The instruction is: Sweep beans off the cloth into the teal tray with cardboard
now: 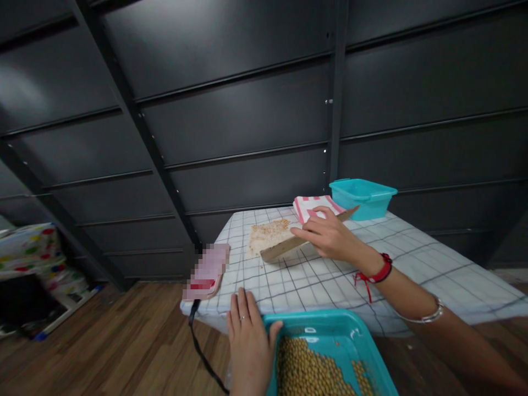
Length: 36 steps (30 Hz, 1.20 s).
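My left hand (249,346) is at the left rim of a turquoise basin (363,330), its thumb over the rim and its straight fingers along the outside, gripping it. Several yellow-brown beans, likely soybeans (309,368), lie inside the basin, which sits at the table's near edge. Above the table, my right hand (330,234) is closed around a long, flat beige strip (284,248), perhaps wood or cardboard, slanting up to the right. Just left of the strip, a pale patch of beans and crumbs (268,234) is spread on the checked tablecloth (297,280).
A second turquoise basin (365,201) stands at the table's back right, beside a folded pink-and-white striped cloth (307,206). A blurred pink object (208,269) lies at the left edge, with a black cable (198,341) hanging below. Dark wall panels (243,121) rise behind the table.
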Tool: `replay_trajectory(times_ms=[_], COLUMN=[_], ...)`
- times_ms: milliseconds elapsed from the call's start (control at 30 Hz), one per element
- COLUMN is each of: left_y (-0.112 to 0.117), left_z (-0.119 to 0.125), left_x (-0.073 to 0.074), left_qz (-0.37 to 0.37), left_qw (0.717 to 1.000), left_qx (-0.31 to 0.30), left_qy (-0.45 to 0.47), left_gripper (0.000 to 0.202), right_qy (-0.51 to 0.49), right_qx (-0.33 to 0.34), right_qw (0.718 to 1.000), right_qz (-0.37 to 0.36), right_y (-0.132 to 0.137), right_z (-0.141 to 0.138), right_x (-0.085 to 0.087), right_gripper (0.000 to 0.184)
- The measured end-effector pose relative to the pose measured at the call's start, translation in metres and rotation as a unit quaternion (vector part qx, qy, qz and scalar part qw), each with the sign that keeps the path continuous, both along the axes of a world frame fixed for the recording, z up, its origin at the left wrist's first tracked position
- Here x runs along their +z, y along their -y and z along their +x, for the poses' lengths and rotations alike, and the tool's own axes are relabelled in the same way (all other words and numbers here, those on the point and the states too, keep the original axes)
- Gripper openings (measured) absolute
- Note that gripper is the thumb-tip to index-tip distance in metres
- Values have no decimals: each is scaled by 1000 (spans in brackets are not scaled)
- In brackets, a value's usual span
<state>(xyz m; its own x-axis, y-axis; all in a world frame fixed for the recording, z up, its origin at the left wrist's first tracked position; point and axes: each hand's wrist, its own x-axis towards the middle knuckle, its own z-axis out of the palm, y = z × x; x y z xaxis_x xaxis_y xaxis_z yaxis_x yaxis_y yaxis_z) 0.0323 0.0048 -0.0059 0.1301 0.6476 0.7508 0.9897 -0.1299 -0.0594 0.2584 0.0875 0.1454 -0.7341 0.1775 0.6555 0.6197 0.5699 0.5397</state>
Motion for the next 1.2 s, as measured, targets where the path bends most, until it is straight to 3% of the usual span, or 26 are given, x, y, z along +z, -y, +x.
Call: replay_trajectory(times_ms=[633,833,1200], left_y=[1,0,1], left_z=[0,1,0], left_x=[0,0,-2], left_qz=[3,-8,-14], left_qw=[1000,1000,1000], left_qx=[-2,-1,-1], left_qy=[9,15,16], left_gripper=[62,63,65], right_qy=[-44,-38,-46], right_qx=[-16,-34,-19], right_qw=[999,999,998], right_qz=[16,-1,-24], right_y=[-5,-5,6], right_z=[5,7,14], right_x=[-12,-14,-5], right_gripper=[37,44,35])
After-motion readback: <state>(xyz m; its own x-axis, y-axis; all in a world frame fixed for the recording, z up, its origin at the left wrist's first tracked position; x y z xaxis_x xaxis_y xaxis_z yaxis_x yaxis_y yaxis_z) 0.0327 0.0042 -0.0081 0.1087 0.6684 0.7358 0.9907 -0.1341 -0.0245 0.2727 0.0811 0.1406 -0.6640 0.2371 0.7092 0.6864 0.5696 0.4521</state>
